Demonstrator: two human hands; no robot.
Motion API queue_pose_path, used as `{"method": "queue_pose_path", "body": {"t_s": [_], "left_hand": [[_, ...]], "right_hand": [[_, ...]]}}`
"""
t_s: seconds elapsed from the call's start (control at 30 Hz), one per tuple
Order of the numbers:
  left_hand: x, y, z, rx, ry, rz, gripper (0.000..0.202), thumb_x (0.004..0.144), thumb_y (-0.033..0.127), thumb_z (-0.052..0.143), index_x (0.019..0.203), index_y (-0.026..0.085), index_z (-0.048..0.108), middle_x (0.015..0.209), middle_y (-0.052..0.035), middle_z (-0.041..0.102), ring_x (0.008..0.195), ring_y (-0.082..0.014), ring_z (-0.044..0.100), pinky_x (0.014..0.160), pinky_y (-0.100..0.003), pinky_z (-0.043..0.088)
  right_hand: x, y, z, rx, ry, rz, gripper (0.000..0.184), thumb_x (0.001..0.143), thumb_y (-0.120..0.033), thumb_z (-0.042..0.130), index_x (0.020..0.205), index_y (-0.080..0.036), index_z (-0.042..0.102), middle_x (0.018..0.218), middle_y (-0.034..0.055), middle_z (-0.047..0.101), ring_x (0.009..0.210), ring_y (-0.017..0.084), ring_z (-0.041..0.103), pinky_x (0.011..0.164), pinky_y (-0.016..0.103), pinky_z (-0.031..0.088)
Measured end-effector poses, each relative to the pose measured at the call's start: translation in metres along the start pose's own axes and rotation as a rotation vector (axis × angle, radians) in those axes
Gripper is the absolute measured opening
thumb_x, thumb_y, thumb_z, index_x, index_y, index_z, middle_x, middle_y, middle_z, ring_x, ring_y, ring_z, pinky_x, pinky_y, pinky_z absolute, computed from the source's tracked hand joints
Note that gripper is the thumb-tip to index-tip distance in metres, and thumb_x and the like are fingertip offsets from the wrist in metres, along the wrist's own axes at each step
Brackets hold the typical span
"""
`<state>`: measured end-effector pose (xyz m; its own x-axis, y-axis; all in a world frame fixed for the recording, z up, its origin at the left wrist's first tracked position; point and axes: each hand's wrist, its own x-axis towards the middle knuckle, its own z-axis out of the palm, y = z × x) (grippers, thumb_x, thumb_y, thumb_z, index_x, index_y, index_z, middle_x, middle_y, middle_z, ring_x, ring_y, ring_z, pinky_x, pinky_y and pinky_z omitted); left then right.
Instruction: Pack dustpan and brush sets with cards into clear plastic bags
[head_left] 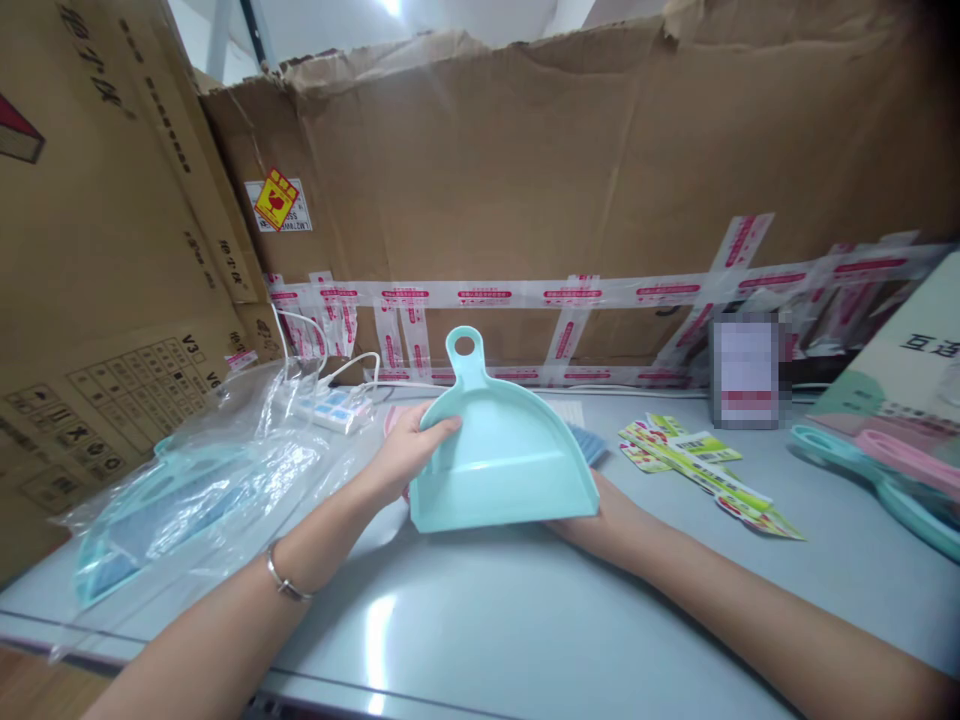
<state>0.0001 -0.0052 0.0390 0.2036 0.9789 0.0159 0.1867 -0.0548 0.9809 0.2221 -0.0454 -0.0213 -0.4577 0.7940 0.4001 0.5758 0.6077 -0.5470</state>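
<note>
A light teal dustpan (502,450) is held up over the table, its handle with a round hole pointing upward and its wide edge toward me. My left hand (409,450) grips its left side, with the thumb lying on the front face. Behind the lower right corner goes my right hand (589,510), whose fingers are hidden by the pan. Blue bristles (589,443) of a brush show just past the pan's right edge; whether my right hand touches them cannot be seen. A bit of something pink (393,418) peeks out behind my left hand.
On the left, a clear plastic bag (247,480) holds another teal dustpan and blue brush. Behind stand a power strip (326,405) and large cardboard boxes (480,180). To the right lie green-and-white packets (697,460), a blurred upright screen (746,372), and teal and pink handled items (885,470).
</note>
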Motion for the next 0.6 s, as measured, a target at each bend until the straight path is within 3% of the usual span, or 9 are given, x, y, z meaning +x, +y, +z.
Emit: {"method": "queue_pose_path", "body": {"t_s": [0.07,0.2,0.3,0.4,0.47,0.5,0.53,0.6], "left_hand": [[-0.003,0.000,0.002,-0.001,-0.029,0.003,0.032,0.070,0.039,0.065,0.094,0.018,0.062,0.091,-0.0027,0.067,0.081,-0.0194,0.061,0.070,-0.028,0.047],[-0.006,0.004,0.001,-0.020,-0.082,0.073,0.037,0.073,0.039,0.063,0.104,0.020,0.062,0.096,-0.0029,0.066,0.086,-0.0192,0.061,0.072,-0.028,0.047],[-0.007,0.006,-0.002,-0.025,-0.163,0.117,0.038,0.072,0.038,0.065,0.105,0.019,0.062,0.095,-0.0023,0.066,0.084,-0.0174,0.060,0.072,-0.027,0.047],[-0.008,0.006,-0.002,-0.023,-0.294,0.084,0.033,0.071,0.039,0.065,0.096,0.017,0.064,0.086,-0.0019,0.065,0.077,-0.0158,0.059,0.069,-0.026,0.046],[-0.007,0.004,0.000,-0.009,-0.336,0.061,0.031,0.071,0.039,0.065,0.092,0.016,0.064,0.085,-0.0020,0.065,0.076,-0.0156,0.059,0.068,-0.026,0.046],[-0.007,0.003,0.001,0.000,-0.328,0.055,0.031,0.071,0.039,0.065,0.093,0.016,0.064,0.086,-0.0022,0.065,0.077,-0.0158,0.059,0.069,-0.026,0.046],[-0.006,0.002,0.002,0.009,-0.304,0.045,0.032,0.072,0.038,0.065,0.095,0.017,0.064,0.088,-0.0023,0.066,0.079,-0.0162,0.059,0.070,-0.026,0.046],[-0.004,-0.002,0.005,0.018,-0.239,0.007,0.034,0.072,0.037,0.064,0.099,0.017,0.063,0.090,-0.0027,0.066,0.081,-0.0174,0.060,0.071,-0.027,0.046]], "right_hand": [[0.000,0.000,-0.002,0.038,0.018,0.043,0.038,0.079,-0.024,0.050,0.115,-0.037,0.056,0.124,-0.0031,0.056,0.116,0.024,0.051,0.098,0.041,0.042],[0.003,0.008,-0.019,-0.188,0.080,-0.089,0.028,0.075,-0.022,0.052,0.099,-0.027,0.066,0.103,0.0064,0.068,0.102,0.030,0.060,0.090,0.047,0.046],[0.007,0.017,-0.038,-0.279,0.421,-0.071,0.020,0.079,-0.023,0.050,0.093,-0.021,0.065,0.092,0.0092,0.069,0.086,0.026,0.064,0.081,0.045,0.049],[0.010,0.024,-0.062,-0.176,1.007,0.016,0.015,0.080,-0.027,0.054,0.093,-0.019,0.058,0.088,0.0075,0.066,0.079,0.021,0.063,0.076,0.040,0.050],[0.009,0.026,-0.081,-0.047,1.366,-0.089,0.018,0.077,-0.027,0.060,0.093,-0.020,0.055,0.091,0.0068,0.063,0.084,0.020,0.063,0.081,0.041,0.048],[0.008,0.025,-0.091,0.039,1.474,-0.159,0.019,0.075,-0.025,0.062,0.092,-0.021,0.054,0.093,0.0068,0.062,0.088,0.021,0.062,0.085,0.042,0.047],[0.007,0.023,-0.101,0.136,1.506,-0.189,0.017,0.075,-0.024,0.062,0.090,-0.021,0.055,0.096,0.0070,0.062,0.092,0.021,0.062,0.086,0.042,0.046],[0.003,0.015,-0.116,0.320,1.344,-0.081,0.008,0.078,-0.027,0.057,0.085,-0.022,0.057,0.098,0.0082,0.061,0.096,0.023,0.061,0.084,0.044,0.047]]}}
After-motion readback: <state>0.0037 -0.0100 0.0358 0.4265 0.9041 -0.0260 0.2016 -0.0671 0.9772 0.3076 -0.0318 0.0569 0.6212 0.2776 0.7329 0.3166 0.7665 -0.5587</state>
